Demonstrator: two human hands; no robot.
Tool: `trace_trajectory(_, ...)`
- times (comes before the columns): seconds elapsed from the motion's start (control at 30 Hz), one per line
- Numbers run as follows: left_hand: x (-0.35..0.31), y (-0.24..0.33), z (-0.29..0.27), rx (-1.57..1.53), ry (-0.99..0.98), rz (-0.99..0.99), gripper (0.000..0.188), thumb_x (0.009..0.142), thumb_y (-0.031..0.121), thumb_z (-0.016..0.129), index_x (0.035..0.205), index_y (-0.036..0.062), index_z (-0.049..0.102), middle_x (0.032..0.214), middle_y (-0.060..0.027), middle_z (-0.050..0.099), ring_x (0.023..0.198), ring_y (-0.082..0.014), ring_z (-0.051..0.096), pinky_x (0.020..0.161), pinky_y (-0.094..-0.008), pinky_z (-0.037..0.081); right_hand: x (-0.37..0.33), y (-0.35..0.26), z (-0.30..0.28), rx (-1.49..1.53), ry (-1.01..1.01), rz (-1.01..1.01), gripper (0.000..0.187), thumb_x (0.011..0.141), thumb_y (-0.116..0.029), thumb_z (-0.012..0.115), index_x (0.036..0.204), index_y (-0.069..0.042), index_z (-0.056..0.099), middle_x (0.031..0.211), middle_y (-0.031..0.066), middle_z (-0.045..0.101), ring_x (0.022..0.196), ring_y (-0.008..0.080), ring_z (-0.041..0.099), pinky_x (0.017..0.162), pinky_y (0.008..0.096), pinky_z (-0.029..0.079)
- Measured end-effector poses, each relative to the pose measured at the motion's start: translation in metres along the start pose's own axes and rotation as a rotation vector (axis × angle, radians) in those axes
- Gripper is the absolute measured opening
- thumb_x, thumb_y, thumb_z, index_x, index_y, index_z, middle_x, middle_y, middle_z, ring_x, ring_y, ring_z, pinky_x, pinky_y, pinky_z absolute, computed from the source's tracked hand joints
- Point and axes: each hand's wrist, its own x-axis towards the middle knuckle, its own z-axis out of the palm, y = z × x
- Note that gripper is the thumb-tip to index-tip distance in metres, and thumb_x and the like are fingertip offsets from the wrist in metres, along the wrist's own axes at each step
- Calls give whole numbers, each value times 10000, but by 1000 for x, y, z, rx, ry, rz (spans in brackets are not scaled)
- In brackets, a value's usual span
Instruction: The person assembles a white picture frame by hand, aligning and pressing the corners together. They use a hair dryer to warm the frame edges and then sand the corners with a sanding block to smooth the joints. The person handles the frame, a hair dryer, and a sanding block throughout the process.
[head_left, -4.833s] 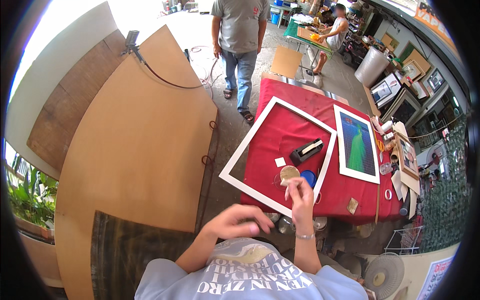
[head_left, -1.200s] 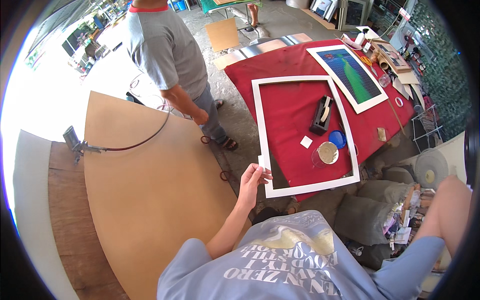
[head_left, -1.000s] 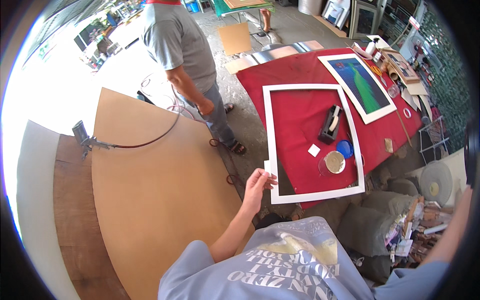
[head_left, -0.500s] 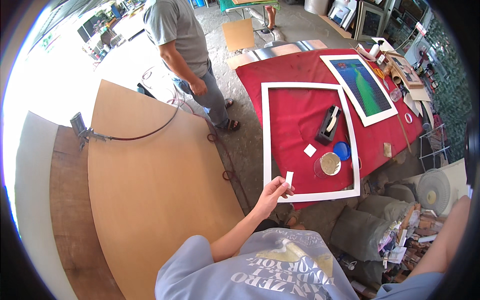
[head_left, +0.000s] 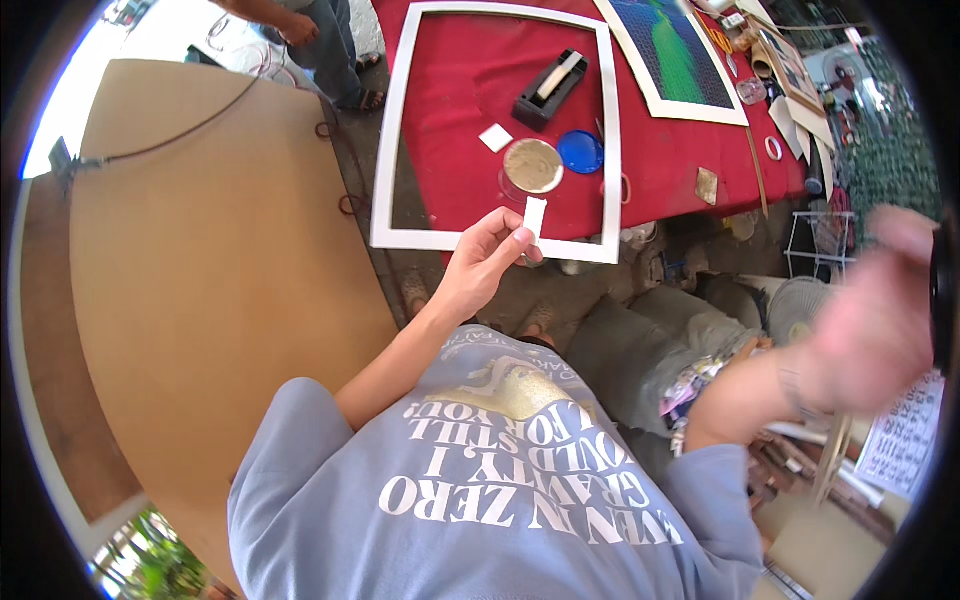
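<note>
My left hand (head_left: 488,262) pinches a small white strip (head_left: 535,219) between thumb and fingers, just above the near bar of an empty white picture frame (head_left: 395,130). That frame lies on a red cloth (head_left: 450,90). Inside its outline are an open tub of beige paste (head_left: 533,166), a blue lid (head_left: 580,152), a small white square (head_left: 495,138) and a black tape dispenser (head_left: 550,90). Far to the right, my right hand (head_left: 870,320) is raised and smeared by motion, so its fingers cannot be made out.
A large tan board (head_left: 220,300) stretches along my left, with a spray gun (head_left: 65,165) and hose at its far edge. A matted green-and-blue picture (head_left: 670,50) lies at the far right. Another person (head_left: 300,30) stands beyond the board. Grey sacks (head_left: 630,350) stand below the cloth.
The view has tipped downward, so the table things sit higher in it. My right hand has come into view at the right. My left hand still holds the strip.
</note>
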Motion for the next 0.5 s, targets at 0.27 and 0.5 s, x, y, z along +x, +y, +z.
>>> trace_trajectory(0.27,-21,-102,138,-179,99,-112,159,1075,190,604,1058,31,610,985,-21,670,928,-101,669,831,-264,523,-293,46,30,756,325,1223,353,1011,-294,707,1195,-6,616,1196,112,700,996,149,665,857,289,538)
trace_trajectory(0.5,-58,-133,169,-181,142,-357,270,1061,243,633,1193,11,677,973,4,673,868,-71,620,842,-259,532,-354,21,15,905,344,1421,168,958,-90,753,1041,-16,628,1151,158,736,897,142,684,763,292,588)
